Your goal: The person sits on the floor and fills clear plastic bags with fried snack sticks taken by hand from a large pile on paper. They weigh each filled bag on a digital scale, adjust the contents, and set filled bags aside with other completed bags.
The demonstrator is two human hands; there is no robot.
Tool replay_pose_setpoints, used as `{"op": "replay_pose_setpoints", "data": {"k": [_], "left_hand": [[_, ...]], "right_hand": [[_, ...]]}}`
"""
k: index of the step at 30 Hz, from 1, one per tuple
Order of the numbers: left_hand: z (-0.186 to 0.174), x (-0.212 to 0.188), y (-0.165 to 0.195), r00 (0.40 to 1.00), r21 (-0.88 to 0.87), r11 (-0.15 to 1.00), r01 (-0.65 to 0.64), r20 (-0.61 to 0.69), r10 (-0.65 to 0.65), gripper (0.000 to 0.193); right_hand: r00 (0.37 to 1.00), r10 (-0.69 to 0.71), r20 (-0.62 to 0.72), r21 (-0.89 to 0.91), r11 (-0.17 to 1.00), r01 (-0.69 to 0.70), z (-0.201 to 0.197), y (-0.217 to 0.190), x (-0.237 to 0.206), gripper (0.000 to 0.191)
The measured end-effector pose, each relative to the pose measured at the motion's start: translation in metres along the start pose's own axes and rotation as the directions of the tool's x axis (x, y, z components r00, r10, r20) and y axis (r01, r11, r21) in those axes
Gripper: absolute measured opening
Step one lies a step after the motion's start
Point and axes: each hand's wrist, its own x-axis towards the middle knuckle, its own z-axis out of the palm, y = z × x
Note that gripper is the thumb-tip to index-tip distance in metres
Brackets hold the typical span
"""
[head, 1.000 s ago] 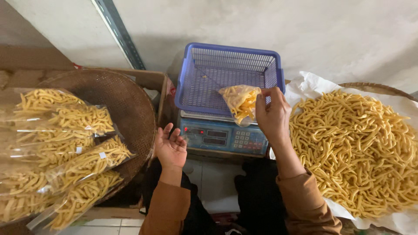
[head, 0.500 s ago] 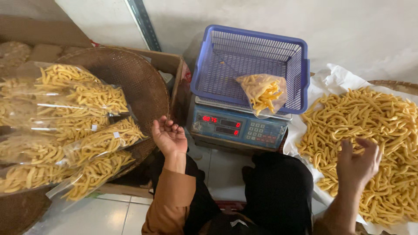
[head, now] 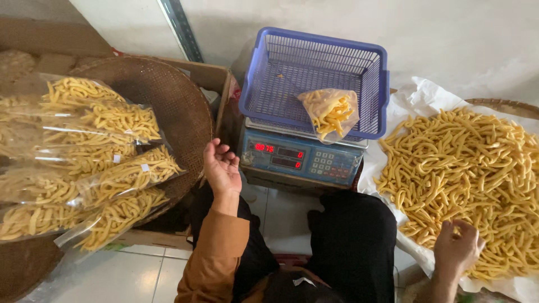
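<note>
Curling over yellow snack sticks (head: 466,168), right hand (head: 456,247); left hand (head: 222,168) empty.

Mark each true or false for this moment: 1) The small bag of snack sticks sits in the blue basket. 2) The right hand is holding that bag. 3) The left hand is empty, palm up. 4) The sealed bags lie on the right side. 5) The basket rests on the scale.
1) True: the small bag lies in the blue basket.
2) False: the right hand is at the loose pile of sticks.
3) True: the left hand holds nothing.
4) False: the sealed bags lie left, on a woven tray.
5) True: it sits on the scale.
</note>
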Motion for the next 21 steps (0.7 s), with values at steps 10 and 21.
{"op": "replay_pose_setpoints", "data": {"k": [10, 21], "left_hand": [[0.143, -0.07, 0.01, 0.037, 0.035, -0.175, -0.984, 0.999, -0.006, 0.046], [0.195, 0.025, -0.042, 0.089, 0.091, -0.133, -0.987, 0.996, 0.017, 0.011]], "right_hand": [[0.82, -0.507, -0.266, 0.472, 0.673, 0.569, 0.012, -0.192, -0.064, 0.017], [0.845, -0.516, -0.143, 0.588, 0.642, 0.492, 0.031, -0.176, -0.062, 0.012]]}}
